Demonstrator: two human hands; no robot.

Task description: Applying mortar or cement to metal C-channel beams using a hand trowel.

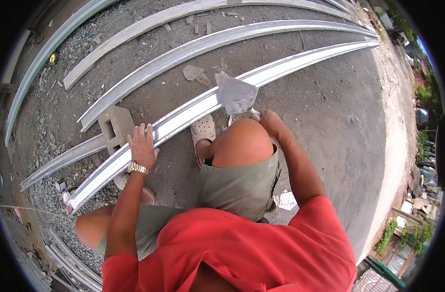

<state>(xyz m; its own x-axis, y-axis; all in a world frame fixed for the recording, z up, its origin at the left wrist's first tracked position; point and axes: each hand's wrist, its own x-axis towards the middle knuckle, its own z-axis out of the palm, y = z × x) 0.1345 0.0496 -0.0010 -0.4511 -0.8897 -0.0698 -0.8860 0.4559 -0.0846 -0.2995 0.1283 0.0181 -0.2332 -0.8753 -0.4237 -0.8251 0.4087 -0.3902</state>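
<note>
A long, shiny metal channel (pixel 184 116) runs slantwise in front of me, its near-left part crossing a grey hollow concrete block (pixel 119 118). My left hand (pixel 143 147), with a gold watch at the wrist, lies on the channel beside the block, fingers stretched out. In my right hand (pixel 269 120) is the handle of a trowel, mostly hidden by the closed fingers. The broad grey blade of the trowel (pixel 237 95) lies over the middle of the channel; whether it touches the metal I cannot tell.
Beyond lies another metal channel (pixel 203 45), then a grey beam (pixel 149 29) and a greenish one (pixel 37 73). A flat broken piece (pixel 195 74) rests on the ground near the trowel. Gravel (pixel 52 214) spreads at the left. My beige clogs (pixel 203 128) stand close to the channel.
</note>
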